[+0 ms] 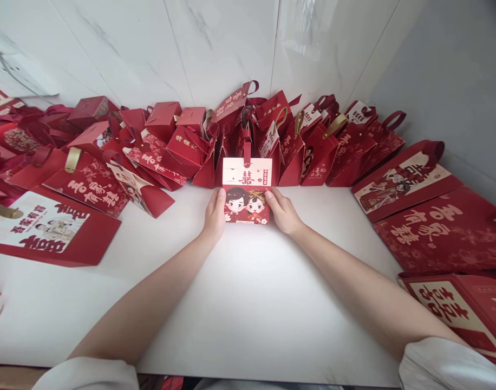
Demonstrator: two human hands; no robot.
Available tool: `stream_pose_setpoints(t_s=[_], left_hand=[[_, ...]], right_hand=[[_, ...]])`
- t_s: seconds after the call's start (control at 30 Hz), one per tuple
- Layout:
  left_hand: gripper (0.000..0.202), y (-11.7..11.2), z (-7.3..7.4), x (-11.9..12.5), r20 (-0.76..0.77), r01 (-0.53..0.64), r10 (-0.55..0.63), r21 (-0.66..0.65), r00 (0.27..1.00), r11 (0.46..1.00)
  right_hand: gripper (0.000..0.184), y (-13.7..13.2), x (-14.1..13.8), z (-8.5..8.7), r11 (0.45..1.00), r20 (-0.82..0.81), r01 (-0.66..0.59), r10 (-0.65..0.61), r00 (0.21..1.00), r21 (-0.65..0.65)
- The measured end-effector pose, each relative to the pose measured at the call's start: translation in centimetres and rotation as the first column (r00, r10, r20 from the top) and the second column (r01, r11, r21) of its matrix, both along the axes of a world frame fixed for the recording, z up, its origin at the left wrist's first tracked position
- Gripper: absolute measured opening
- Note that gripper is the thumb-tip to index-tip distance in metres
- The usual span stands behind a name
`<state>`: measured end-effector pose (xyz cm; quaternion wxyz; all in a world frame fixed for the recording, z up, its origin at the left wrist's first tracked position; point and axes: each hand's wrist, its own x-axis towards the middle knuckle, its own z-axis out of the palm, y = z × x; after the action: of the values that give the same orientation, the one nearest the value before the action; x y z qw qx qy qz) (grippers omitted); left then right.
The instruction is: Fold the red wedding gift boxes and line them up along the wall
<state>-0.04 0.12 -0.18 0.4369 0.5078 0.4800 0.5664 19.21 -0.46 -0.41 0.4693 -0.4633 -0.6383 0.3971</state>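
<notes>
A small red and white gift bag (247, 187) printed with a cartoon couple stands upright on the white table (240, 303), near the far row of bags. My left hand (214, 214) grips its left side, thumb on the front. At its right side my right hand (284, 212) holds it the same way. Both arms reach forward from the near edge.
A crowded row of red gift bags (183, 146) with ribbon handles lines the marble wall. Flat red bags lie at the left (49, 227) and right (443, 227). Another flat bag (463, 311) sits at the near right edge.
</notes>
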Motion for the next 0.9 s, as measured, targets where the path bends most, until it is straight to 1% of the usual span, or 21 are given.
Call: stream_pose_setpoints(t_s=[0.53, 0.9], left_hand=[[0.047, -0.1, 0.03, 0.05, 0.006, 0.001, -0.001, 0.015, 1.0, 1.0], [0.047, -0.02, -0.11, 0.02, -0.007, -0.001, 0.001, 0.015, 1.0, 1.0]], right_hand=[[0.051, -0.16, 0.07, 0.21, 1.0, 0.006, -0.003, 0.003, 1.0, -0.018], [0.05, -0.14, 0.08, 0.14, 1.0, 0.005, 0.0, 0.0, 1.0, -0.022]])
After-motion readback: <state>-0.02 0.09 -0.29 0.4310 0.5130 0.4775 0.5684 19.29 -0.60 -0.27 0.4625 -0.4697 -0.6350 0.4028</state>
